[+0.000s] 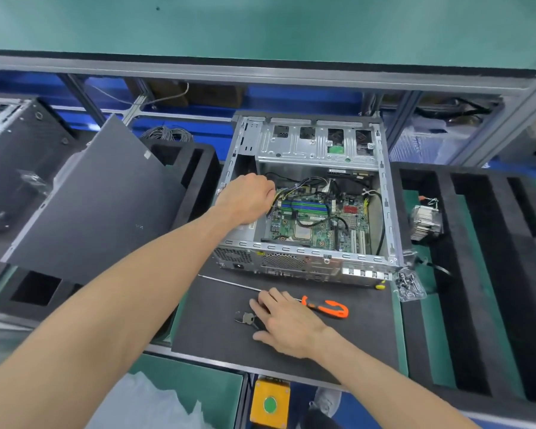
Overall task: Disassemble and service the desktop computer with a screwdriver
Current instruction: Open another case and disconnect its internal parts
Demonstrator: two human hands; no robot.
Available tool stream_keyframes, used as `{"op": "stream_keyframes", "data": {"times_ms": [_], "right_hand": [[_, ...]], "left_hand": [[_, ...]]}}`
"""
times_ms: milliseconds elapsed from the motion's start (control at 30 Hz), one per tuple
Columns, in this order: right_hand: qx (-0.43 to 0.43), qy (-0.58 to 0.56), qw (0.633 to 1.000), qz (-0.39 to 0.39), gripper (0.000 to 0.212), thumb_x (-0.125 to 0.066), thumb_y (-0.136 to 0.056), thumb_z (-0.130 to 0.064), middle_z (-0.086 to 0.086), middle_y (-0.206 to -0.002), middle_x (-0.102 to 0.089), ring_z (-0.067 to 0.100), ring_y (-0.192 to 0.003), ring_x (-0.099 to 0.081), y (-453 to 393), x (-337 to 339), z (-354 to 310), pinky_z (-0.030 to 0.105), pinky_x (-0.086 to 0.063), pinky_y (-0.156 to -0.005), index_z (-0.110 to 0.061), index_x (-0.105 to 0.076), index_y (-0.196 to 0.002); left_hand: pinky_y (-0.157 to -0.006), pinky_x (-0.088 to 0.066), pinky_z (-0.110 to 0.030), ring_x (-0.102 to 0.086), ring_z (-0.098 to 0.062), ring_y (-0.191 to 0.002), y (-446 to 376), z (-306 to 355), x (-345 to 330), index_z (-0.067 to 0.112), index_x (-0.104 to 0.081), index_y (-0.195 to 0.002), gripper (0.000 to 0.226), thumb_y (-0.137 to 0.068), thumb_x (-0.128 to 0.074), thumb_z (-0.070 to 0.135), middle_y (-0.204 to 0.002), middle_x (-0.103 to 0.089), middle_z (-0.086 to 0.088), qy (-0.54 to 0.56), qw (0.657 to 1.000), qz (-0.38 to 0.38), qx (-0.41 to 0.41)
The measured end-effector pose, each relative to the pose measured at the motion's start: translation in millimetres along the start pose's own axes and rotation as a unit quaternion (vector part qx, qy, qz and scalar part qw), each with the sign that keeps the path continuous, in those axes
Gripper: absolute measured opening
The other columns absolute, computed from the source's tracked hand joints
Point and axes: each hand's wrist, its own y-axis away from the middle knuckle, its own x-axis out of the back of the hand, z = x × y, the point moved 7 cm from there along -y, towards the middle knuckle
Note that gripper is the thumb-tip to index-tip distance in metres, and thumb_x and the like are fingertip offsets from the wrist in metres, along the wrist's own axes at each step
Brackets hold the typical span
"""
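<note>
Our left hand [248,201] had its fingers curled down into the open desktop computer [307,205], reaching among the cables [294,188] at the left side of the motherboard [319,224]; the knuckles hid the fingertips, so we could not tell whether they pinched anything. Our right hand [287,325] lay flat on the dark mat [214,320] with fingers straight and slightly spread, resting over the screwdriver [325,308], whose orange handle stuck out to the right and whose thin shaft ran left. Small cutters [245,318] lay just beside those fingers, partly covered by the palm. The removed side panel [96,205] leaned to the left of the case. A heatsink [424,222] sat to the right on black foam [474,243], and a bag of screws [410,284] lay near the case's front right corner.
</note>
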Motion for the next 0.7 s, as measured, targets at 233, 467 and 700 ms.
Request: {"op": "stream_keyframes", "data": {"times_ms": [233, 467, 700], "right_hand": [[0.035, -0.041, 0.998, 0.036, 0.054, -0.04, -0.106, -0.043, 0.012, -0.129, -0.045, 0.029, -0.115, -0.048, 0, 46, 1, 0.046, -0.051, -0.09, -0.006, -0.045, -0.145], [0.11, -0.003, 0.985, 0.133, 0.04, -0.042, -0.106, -0.033, 0.011, -0.11, -0.058, 0.031, -0.088, -0.063, 3, 113, -2, 0.046, -0.055, -0.062, -0.006, -0.057, -0.131], [0.021, -0.1, 0.935, 0.341, 0.018, -0.056, -0.096, -0.014, 0.007, -0.088, -0.06, 0.031, -0.063, -0.058, 1, 189, 61, 0.039, -0.049, -0.054, -0.004, -0.068, -0.104]], "left_hand": [[-0.064, -0.047, -0.04, -0.055, -0.027, -0.07, 1, 3, 1, 0.02, -0.044, -0.065, 0.034, -0.098, -0.034, 0.026, -0.068, -0.053, -0.002, -0.004, 1.0, -0.022, 0.009], [-0.065, -0.05, -0.042, -0.056, -0.025, -0.07, 1, 2, 1, 0.016, -0.054, -0.072, 0.037, -0.1, -0.034, 0.028, -0.07, -0.057, -0.003, -0.013, 0.999, -0.025, 0.015], [-0.055, -0.042, -0.038, -0.051, -0.025, -0.06, -1, 3, 3, 0.021, -0.04, -0.061, 0.036, -0.097, -0.036, 0.029, -0.062, -0.048, 0.001, 0.001, 1.0, -0.027, 0.007]]}}
